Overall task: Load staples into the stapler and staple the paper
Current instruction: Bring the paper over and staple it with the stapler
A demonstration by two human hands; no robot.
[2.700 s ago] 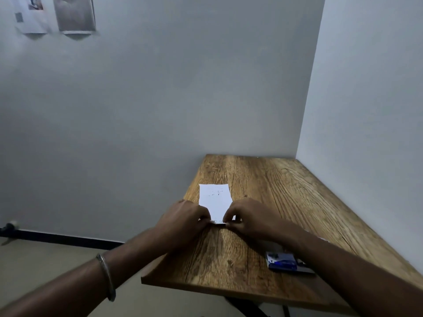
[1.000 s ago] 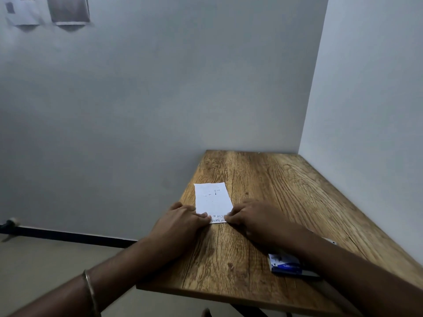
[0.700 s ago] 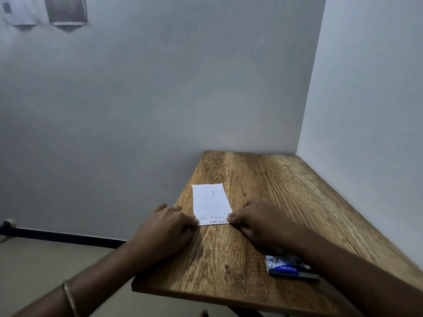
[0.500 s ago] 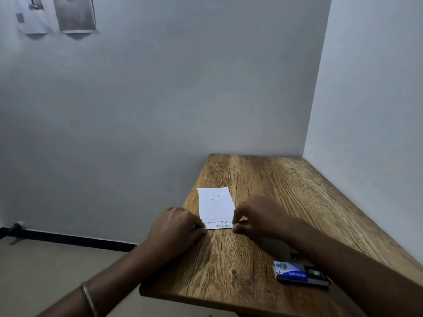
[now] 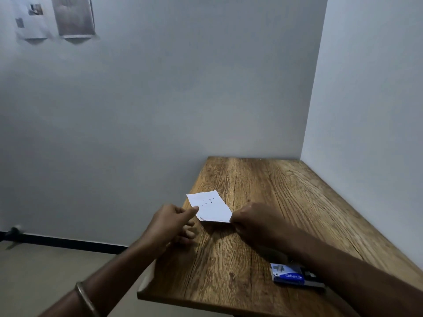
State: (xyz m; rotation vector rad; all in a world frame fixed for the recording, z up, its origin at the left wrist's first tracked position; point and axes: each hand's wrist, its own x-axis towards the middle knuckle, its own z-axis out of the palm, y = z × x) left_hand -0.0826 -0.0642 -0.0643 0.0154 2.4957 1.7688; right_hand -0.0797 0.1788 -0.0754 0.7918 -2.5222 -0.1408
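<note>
A small white folded paper (image 5: 210, 206) with faint print is lifted off the wooden table (image 5: 263, 225) and tilted. My right hand (image 5: 254, 223) pinches its near right corner. My left hand (image 5: 171, 221) touches its left edge with the forefinger and thumb. A blue staple box (image 5: 287, 273) lies near the table's front right, with a dark stapler (image 5: 313, 281) partly hidden behind it under my right forearm.
The table stands in a corner, with a grey wall behind and a white wall to the right. Its left edge drops to the floor (image 5: 45, 271). Two sheets (image 5: 55, 17) hang on the wall at top left.
The paper was lying flat on the table under both hands. Now it is raised off the surface and tilted, held at its near right corner by my right hand.
</note>
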